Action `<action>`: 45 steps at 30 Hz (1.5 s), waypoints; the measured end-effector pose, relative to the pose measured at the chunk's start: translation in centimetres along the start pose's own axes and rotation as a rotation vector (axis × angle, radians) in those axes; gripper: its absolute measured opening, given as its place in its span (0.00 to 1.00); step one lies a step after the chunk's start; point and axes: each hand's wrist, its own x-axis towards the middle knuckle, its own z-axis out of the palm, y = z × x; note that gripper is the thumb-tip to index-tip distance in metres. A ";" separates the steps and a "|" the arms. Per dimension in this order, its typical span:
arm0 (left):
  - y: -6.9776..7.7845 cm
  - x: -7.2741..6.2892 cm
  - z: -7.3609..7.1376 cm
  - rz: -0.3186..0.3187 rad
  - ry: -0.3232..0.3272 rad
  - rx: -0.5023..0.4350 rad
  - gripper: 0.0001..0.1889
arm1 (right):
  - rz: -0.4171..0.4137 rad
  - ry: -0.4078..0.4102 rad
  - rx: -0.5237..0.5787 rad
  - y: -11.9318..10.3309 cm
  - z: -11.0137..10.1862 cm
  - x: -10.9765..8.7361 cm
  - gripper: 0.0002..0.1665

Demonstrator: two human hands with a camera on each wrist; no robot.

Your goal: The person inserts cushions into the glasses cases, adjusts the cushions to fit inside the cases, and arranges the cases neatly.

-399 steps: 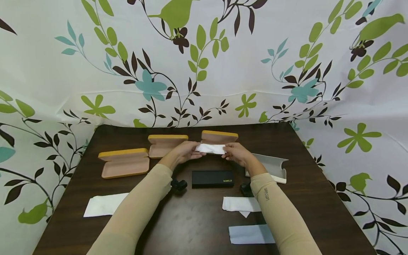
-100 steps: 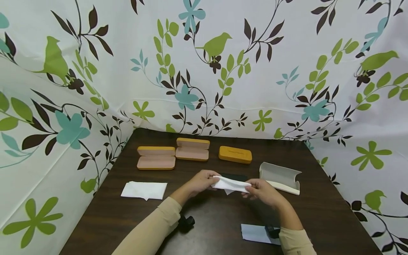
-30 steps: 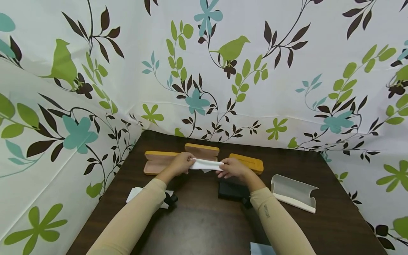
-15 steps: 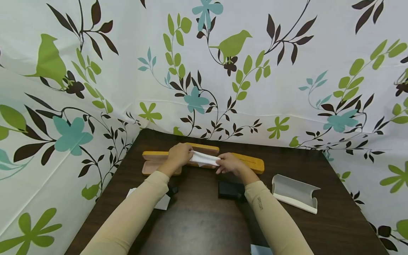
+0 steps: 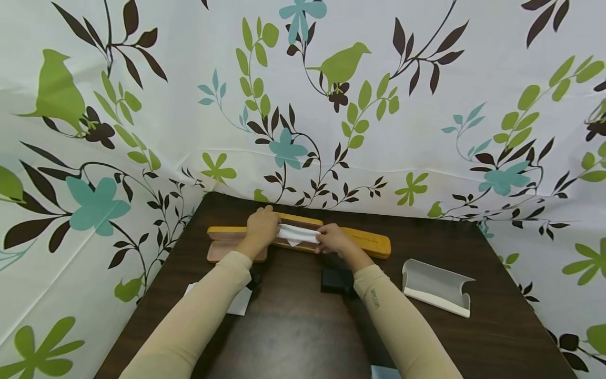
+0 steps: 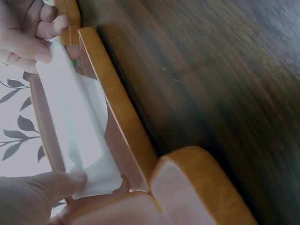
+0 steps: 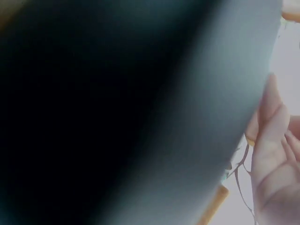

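Note:
A folded white cloth (image 5: pixel 300 235) is stretched between my two hands over the middle yellow glasses case (image 5: pixel 303 218), which stands open with its pink lining showing. My left hand (image 5: pixel 262 227) pinches the cloth's left end; in the left wrist view its thumb (image 6: pixel 47 188) lies on the cloth. The right end is pinched by my right hand (image 5: pixel 333 239). One loose corner of cloth droops toward the case's front wall (image 6: pixel 119 98). In the right wrist view a dark blur covers most of the picture, with part of my right hand (image 7: pixel 276 164) at the edge.
Another open yellow case (image 5: pixel 220 250) sits left, partly behind my left arm. A closed yellow case (image 5: pixel 374 243) lies right, behind my right hand. Nearer are a black case (image 5: pixel 333 280), an open pale case (image 5: pixel 435 287), a white cloth (image 5: pixel 240 302) and a light blue cloth (image 5: pixel 384 372).
The right yellow case, open at first, is closed. The white cloth at front right was picked up, then carried left and away from me to the middle case, lately lowering over it.

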 end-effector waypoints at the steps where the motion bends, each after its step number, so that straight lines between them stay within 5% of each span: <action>1: -0.1 0.0 0.2 0.002 0.007 0.009 0.07 | 0.002 0.023 0.000 0.1 0.2 0.1 0.19; 5: -0.4 0.1 0.7 0.024 0.035 0.034 0.06 | -0.001 0.106 0.001 0.2 0.8 0.2 0.18; 14: -0.3 -0.5 0.5 0.071 0.034 0.129 0.05 | -0.060 0.126 -0.098 0.1 1.2 -0.1 0.17; 25: -0.5 -2.4 1.6 0.201 -0.010 0.292 0.06 | -0.148 -0.020 -0.445 0.0 2.1 -0.8 0.18; 36: -0.2 -2.7 1.7 0.248 -0.045 0.222 0.09 | -0.225 0.098 -0.714 -0.1 2.3 -0.9 0.13; 40: -0.6 -2.4 1.9 0.280 0.020 0.146 0.08 | -0.228 0.158 -0.715 -0.1 2.5 -1.4 0.14; 45: -1.6 -1.9 1.2 0.317 0.268 0.078 0.07 | -0.230 0.406 -0.714 -0.5 2.0 -1.7 0.12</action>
